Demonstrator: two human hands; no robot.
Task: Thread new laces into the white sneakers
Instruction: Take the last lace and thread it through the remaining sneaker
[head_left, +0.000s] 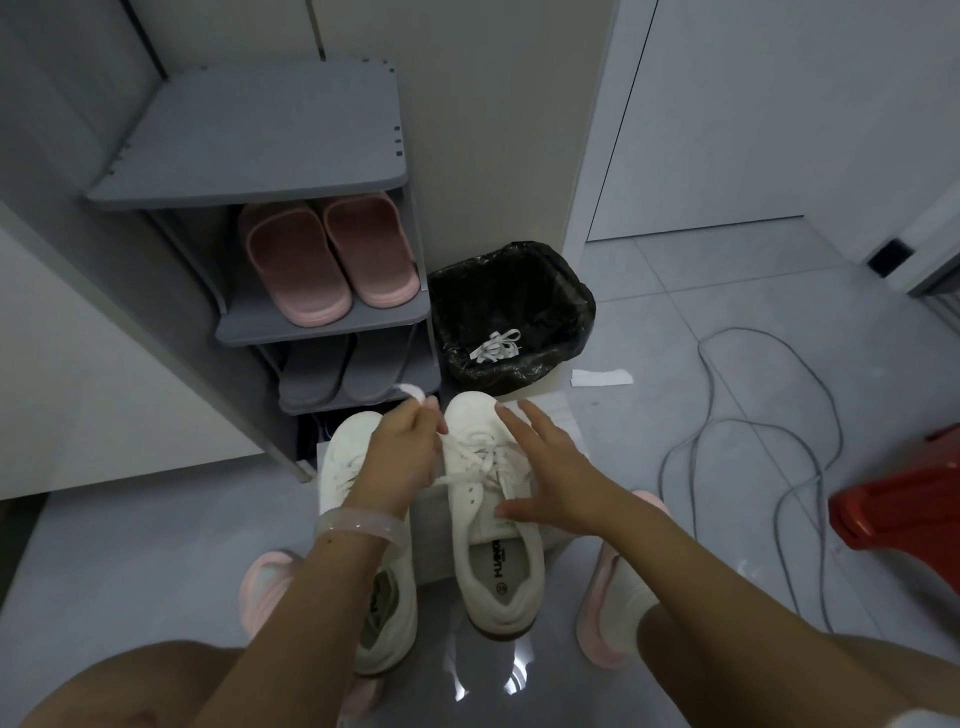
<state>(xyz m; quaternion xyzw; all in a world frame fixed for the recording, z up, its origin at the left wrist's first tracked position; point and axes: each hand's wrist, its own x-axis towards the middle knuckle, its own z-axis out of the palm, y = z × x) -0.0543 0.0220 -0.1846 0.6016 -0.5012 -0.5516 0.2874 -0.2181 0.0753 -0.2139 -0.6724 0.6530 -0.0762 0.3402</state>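
Note:
Two white sneakers stand side by side on the floor, toes pointing away from me. The right sneaker (480, 525) has a white lace (485, 457) criss-crossed through its eyelets. My left hand (402, 452) lies over the left sneaker (343, 467) and pinches a bit of white lace near the right sneaker's toe. My right hand (545, 467) hovers over the right sneaker's outer side, fingers spread, its thumb touching the shoe's collar. The left sneaker's eyelets are hidden under my arm.
A grey shoe rack (249, 135) stands ahead with pink slippers (327, 254) and grey slippers. A black-lined bin (514, 306) holds a used white lace (496, 345). A grey cable (769, 431) loops on the tiles to the right, near a red stool (904, 499).

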